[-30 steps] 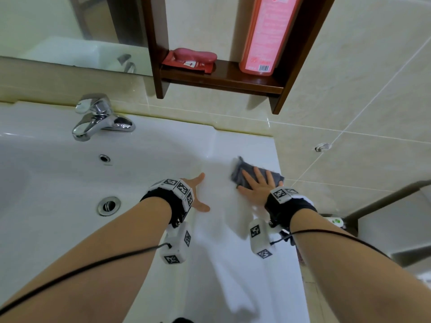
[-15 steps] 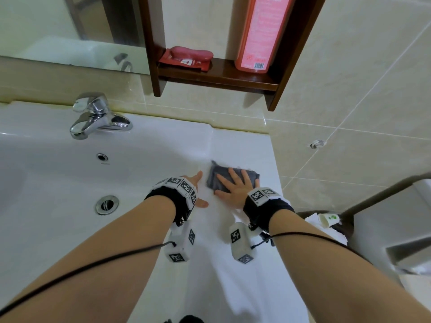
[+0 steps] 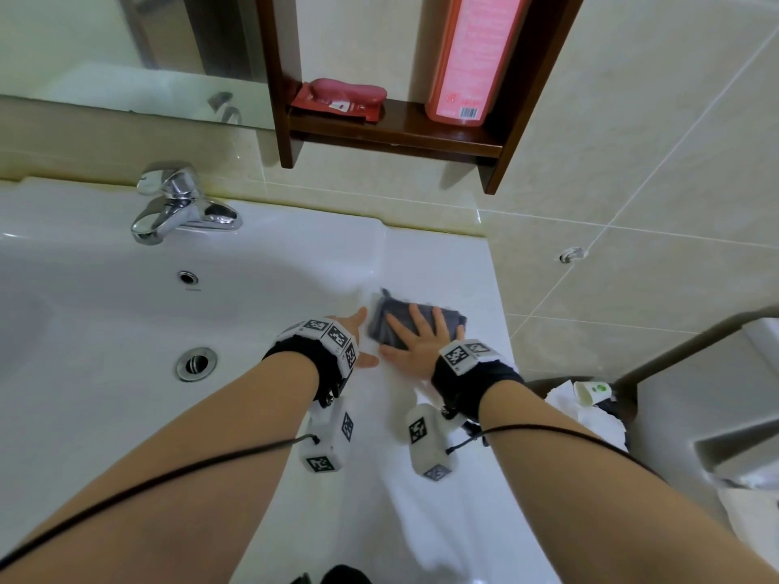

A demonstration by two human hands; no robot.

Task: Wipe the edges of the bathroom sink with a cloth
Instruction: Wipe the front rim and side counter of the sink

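Observation:
A dark grey cloth point(image 3: 385, 320) lies on the flat right-hand edge of the white sink point(image 3: 438, 267). My right hand point(image 3: 415, 341) presses flat on the cloth with straight, spread fingers. My left hand point(image 3: 358, 337) rests on the sink edge just left of the cloth, at the lip of the basin; most of it is hidden behind the wrist band, with a finger and the thumb showing straight.
A chrome tap point(image 3: 181, 208) stands at the back of the basin, with the overflow hole point(image 3: 187, 278) and drain point(image 3: 196, 363) below it. A wooden shelf point(image 3: 392, 130) above holds pink soap and a pink bottle. A bin point(image 3: 590, 398) sits right of the sink.
My right hand has slid the cloth left along the sink edge, closer to my left hand and the basin lip. My left hand has stayed roughly in place.

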